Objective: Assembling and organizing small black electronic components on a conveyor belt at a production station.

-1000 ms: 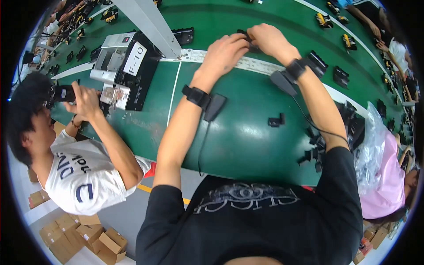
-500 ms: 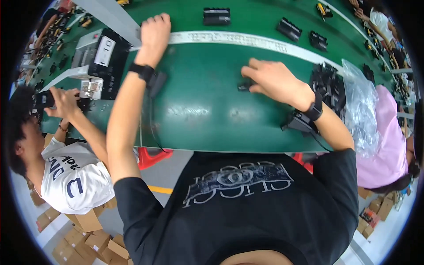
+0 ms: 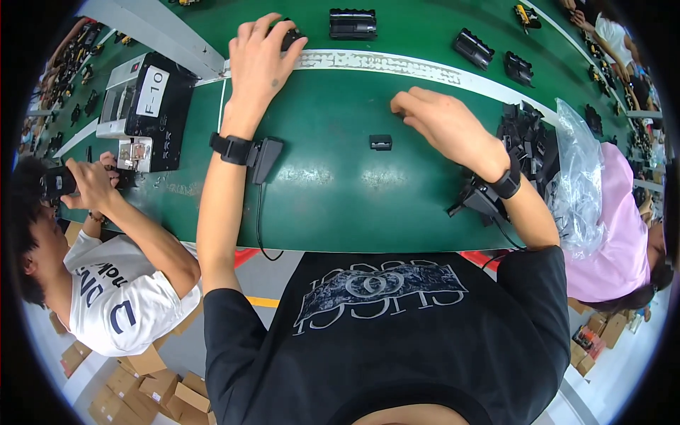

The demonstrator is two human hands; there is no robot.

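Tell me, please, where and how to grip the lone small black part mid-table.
Probably by its near and far long edges: the small black part lies alone, longer from left to right, both edges free. Come from above right, since the right hand is nearest.

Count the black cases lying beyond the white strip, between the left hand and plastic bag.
3 clear: the left case straight ahead, middle case and right case farther right. A dark piece partly hidden by the left hand may be another.
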